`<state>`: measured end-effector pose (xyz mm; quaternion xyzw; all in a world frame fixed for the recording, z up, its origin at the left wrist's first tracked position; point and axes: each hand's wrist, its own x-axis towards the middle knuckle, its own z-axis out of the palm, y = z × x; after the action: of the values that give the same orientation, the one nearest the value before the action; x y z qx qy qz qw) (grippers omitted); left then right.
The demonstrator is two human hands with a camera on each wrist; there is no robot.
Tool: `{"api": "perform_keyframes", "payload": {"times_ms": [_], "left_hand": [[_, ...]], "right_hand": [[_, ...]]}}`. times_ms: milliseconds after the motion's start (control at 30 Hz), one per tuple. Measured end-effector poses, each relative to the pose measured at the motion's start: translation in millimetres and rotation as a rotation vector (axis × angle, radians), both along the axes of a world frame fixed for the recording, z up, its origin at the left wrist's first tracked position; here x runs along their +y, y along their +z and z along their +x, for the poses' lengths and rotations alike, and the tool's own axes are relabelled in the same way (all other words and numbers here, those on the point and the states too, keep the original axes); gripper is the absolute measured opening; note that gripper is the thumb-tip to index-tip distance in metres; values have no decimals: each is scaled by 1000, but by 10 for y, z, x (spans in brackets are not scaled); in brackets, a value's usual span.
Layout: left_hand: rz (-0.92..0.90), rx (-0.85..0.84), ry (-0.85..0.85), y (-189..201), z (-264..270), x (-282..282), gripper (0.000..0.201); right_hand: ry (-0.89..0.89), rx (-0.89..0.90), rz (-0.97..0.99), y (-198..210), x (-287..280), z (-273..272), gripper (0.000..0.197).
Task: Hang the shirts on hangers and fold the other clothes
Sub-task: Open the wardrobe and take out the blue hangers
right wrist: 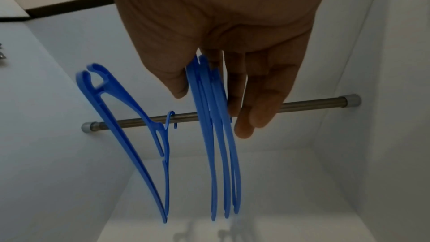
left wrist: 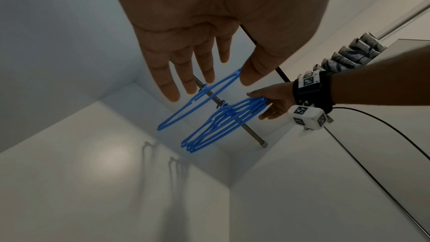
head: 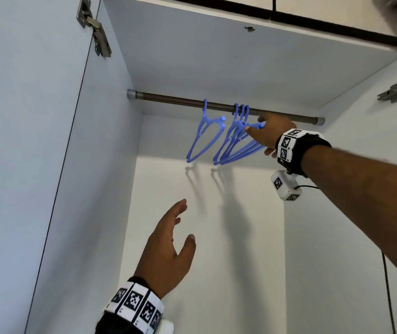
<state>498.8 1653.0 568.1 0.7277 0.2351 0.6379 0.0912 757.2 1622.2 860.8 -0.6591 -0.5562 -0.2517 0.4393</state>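
Three blue hangers hang bunched together on the rail, a little right of the middle of the head view. Their hooks sit side by side over the bar. The right hand reaches in from the right edge and holds the near ends of this bunch. In the right wrist view the thumb lies on one side of the three hangers and the fingers on the other, so the bunch is pinched between them. A fourth hanger hangs alone just to the left of the bunch, apart from it and touched by neither hand.

The left hand is raised in the lower middle of the head view, well below the rail. Its fingers are straight and spread, with the thumb out to the side, and it holds nothing.

The rail runs across the top of a white wardrobe, from the left wall to the right wall. The four hangers are the only things seen inside it; no clothes show. Shadows of the hangers fall on the back wall below them. Metal hinges sit at the upper left and at the right edge of the head view. Both wrists wear bands with black and white square patterns.
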Motion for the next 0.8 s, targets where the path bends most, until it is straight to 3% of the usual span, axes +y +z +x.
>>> {"api": "perform_keyframes", "payload": {"times_ms": [200,533,567,667,733,800], "left_hand": [[-1,8,26,-128,-130,91,74],[-16,-25,37,-269,-230,218,72],[-15,-29,37,-276,-229,220,72],[-10,-36,38,-291,-232,217,72],[-14,-39,37,-307,-231,207,72],[-17,-41,37,-323,-241,197,73]], "right_hand": [[74,107,23,132,166,-259,33],[258,76,47,409,12,-768,16],[265,61,18,440,7,-791,17],[325,70,-74,564,77,-811,43],[414,215,-119,582,73,-892,32],[408,258,-117,553,67,-918,52]]}}
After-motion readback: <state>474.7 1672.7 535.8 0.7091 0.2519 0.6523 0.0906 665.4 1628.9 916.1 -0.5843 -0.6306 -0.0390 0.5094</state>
